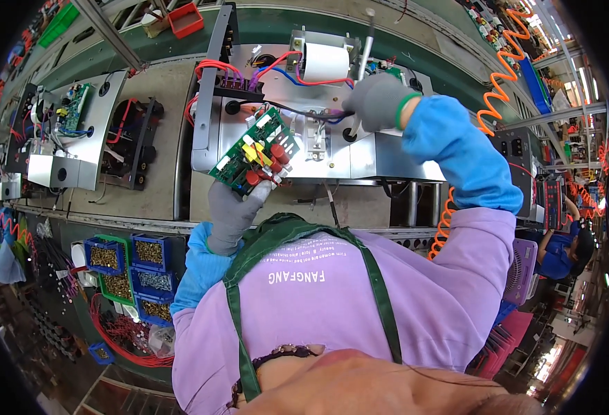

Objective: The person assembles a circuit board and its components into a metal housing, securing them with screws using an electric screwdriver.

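My left hand (pixel 235 209), in a grey glove, is closed on the lower edge of a green circuit board (pixel 255 153). The board is tilted over the left part of an open metal chassis (pixel 368 158) and carries red and yellow components. My right hand (pixel 380 104), also gloved, is closed in a fist above the chassis's right part. A pale rod-like piece (pixel 367 43) sticks up from that fist; its kind is unclear. A black cable (pixel 294 108) runs to the fist's fingers, which hide its end. Behind stands a white cylindrical part (pixel 326 62) with red and blue wires.
Another partly assembled chassis (pixel 76 138) lies to the left. Blue bins (pixel 150 252) of small metal fasteners stand by my left elbow. An orange coiled hose (pixel 502 62) hangs at the right. A red bin (pixel 186 21) is at the back; another person (pixel 564 249) works far right.
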The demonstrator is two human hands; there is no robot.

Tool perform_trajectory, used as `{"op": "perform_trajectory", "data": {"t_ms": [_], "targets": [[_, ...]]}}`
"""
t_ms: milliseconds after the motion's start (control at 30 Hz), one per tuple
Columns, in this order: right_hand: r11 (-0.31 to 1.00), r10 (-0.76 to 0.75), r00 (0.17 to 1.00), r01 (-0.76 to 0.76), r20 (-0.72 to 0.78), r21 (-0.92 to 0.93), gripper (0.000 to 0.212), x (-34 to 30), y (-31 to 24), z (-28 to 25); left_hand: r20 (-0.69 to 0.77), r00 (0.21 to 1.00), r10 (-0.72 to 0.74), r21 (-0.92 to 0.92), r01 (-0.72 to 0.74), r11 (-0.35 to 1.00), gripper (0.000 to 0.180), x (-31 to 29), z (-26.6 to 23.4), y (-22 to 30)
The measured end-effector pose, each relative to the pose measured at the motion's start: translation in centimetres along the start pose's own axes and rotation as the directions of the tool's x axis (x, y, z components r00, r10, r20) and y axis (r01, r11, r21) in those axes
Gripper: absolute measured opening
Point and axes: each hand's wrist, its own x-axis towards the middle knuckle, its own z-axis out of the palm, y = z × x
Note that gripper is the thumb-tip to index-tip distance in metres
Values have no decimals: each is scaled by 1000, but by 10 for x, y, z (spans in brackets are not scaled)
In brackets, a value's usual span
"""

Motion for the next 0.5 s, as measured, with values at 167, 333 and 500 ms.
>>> {"op": "perform_trajectory", "data": {"t_ms": [167,333,500], "targets": [[992,71,993,-61,-96,106,26,-7,-21,-34,-5,1000,7,-55,-8,998,51,1,-1,-12],[891,-56,779,321,-625,320,23,-33,-37,-31,-7,996,91,-10,-91,996,59,9,10,-12],[329,86,867,441,-491,835,30,-35,-71,-18,-77,922,380,439,-311,843,53,21,18,-8]]}}
